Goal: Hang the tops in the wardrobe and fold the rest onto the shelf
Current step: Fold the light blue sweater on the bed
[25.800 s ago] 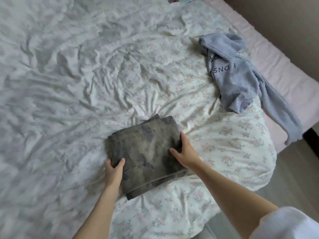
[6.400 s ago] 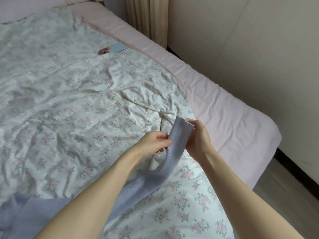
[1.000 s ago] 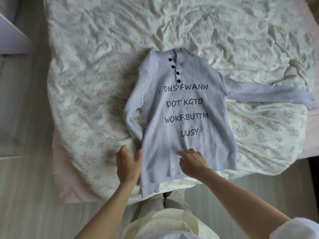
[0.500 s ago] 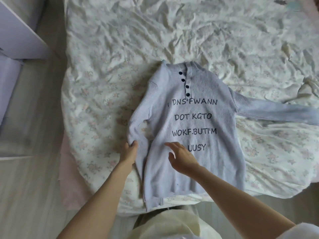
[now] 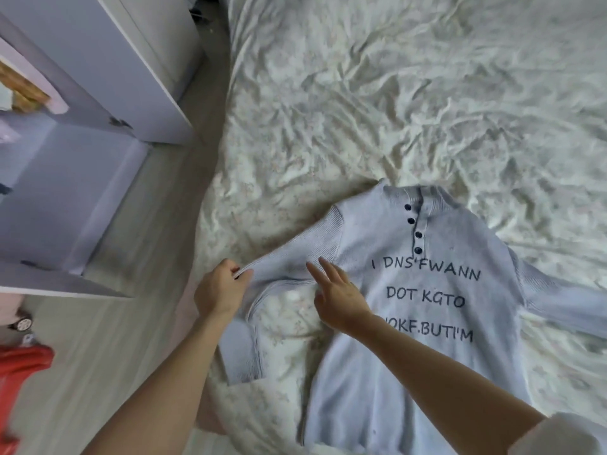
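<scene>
One pale blue sweater (image 5: 427, 316), front up near the bed's (image 5: 394, 93) left edge; four dark buttons (image 5: 414, 228). Left hand (image 5: 219, 290) pinching its sleeve (image 5: 289, 257); right hand (image 5: 338, 298) flat, fingers straight, on the chest.

Rumpled floral bedding (image 5: 394, 93); pale wood floor (image 5: 131, 323); white cabinet (image 5: 108, 54) left.

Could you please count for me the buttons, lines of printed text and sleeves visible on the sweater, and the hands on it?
On the pale lilac knit sweater lying on the bed:
Dark round buttons: 4
Lines of black printed text: 3
Sleeves: 2
Hands: 2, left hand pinching a sleeve, right hand resting on the sweater
Total: 11
</scene>
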### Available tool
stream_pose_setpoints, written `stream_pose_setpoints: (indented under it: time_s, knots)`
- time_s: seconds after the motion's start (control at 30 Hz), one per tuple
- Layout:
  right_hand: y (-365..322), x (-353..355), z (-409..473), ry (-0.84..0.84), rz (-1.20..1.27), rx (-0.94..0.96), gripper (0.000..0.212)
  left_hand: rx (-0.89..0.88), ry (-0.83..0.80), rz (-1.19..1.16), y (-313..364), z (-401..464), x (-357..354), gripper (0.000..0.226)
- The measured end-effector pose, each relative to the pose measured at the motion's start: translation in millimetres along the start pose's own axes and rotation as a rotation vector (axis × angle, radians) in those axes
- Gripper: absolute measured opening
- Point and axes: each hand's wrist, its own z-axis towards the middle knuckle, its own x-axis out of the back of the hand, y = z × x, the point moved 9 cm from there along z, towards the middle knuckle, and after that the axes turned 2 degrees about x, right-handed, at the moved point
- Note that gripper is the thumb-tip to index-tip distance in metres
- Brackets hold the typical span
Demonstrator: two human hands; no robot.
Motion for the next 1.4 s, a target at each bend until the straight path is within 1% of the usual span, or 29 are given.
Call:
stream_pose_setpoints:
  time_s: [0.03,0.1,0.17,0.23,0.3,0.37,0.43,0.5,0.57,0.63,0.67,0.73,0.77,0.83,0.9,0.93,0.97,1.03,1.07,1.13,1.17,1.2,1.23,1.27,1.33,1.4]
  knots:
    - [-1,-4,6,-0.023,-0.016,0.004,0.062,0.006,-0.049,-0.012,-3,6,-6,0.026]
    - [-5,-15,16,-0.067,-0.050,0.030,0.061,0.028,-0.224,-0.158,-16,10,-28,0.028]
    - [-17,-25,21,-0.080,-0.091,0.093,0.063,0.055,-0.411,-0.334,-32,2,-50,0.021]
    - [-32,-41,18,-0.108,-0.114,0.160,0.063,0.088,-0.528,-0.447,-51,-8,-67,0.012]
    - [-44,-63,13,-0.169,-0.123,0.178,0.060,0.099,-0.600,-0.491,-70,-15,-77,0.012]
    - [-51,-83,8,-0.217,-0.116,0.136,0.056,0.053,-0.664,-0.437,-79,-18,-79,0.019]
    - [-53,-96,6,-0.236,-0.066,0.065,0.053,-0.026,-0.643,-0.359,-79,-14,-74,0.023]
    - [-56,-101,6,-0.224,-0.009,0.002,0.049,-0.095,-0.523,-0.253,-78,-1,-60,0.033]
    - [-68,-103,7,-0.193,0.060,-0.040,0.047,-0.117,-0.421,-0.169,-77,9,-40,0.032]
    - [-79,-102,6,-0.176,0.153,-0.075,0.049,-0.122,-0.412,-0.149,-73,16,-30,0.033]
    - [-85,-102,5,-0.176,0.202,-0.092,0.051,-0.103,-0.450,-0.165,-71,17,-27,0.032]
    - [-95,-102,3,-0.160,0.341,-0.151,0.052,-0.033,-0.588,-0.252,-68,16,-28,0.029]
    - [-95,-102,2,-0.135,0.449,-0.206,0.053,0.011,-0.655,-0.309,-64,13,-29,0.031]
    - [-87,-104,-4,-0.059,0.784,-0.366,0.055,0.096,-0.736,-0.453,-53,5,-29,0.034]
    - [-79,-111,-12,0.000,1.204,-0.517,0.056,0.230,-0.843,-0.703,-39,-9,-35,0.030]
    - [-77,-112,-15,0.025,1.351,-0.565,0.056,0.284,-0.910,-0.827,-31,-17,-38,0.028]
    - [-72,-112,-19,0.051,1.435,-0.601,0.057,0.307,-0.980,-0.916,-21,-26,-41,0.025]
    - [-61,-110,-26,0.102,1.521,-0.633,0.060,0.337,-1.133,-1.021,-2,-47,-50,0.022]
    - [-54,-108,-30,0.123,1.537,-0.647,0.059,0.371,-1.205,-1.054,7,-57,-55,0.025]
    - [-38,-102,-40,0.158,1.469,-0.701,0.045,0.406,-1.267,-1.048,20,-71,-63,0.032]
    - [-26,-94,-48,0.187,1.379,-0.739,0.037,0.383,-1.269,-1.012,28,-75,-68,0.031]
    - [-15,-86,-54,0.203,1.298,-0.770,0.032,0.338,-1.236,-0.979,35,-75,-71,0.025]
    - [-5,-78,-61,0.213,1.268,-0.788,0.029,0.291,-1.179,-0.964,43,-74,-73,0.020]
    - [4,-70,-67,0.222,1.283,-0.800,0.027,0.260,-1.116,-0.958,50,-72,-74,0.021]
    - [24,-48,-80,0.272,1.357,-0.820,0.026,0.165,-0.985,-0.891,65,-67,-76,0.036]
    - [47,-26,-91,0.358,1.409,-0.831,0.028,-0.037,-0.802,-0.676,79,-55,-74,0.045]
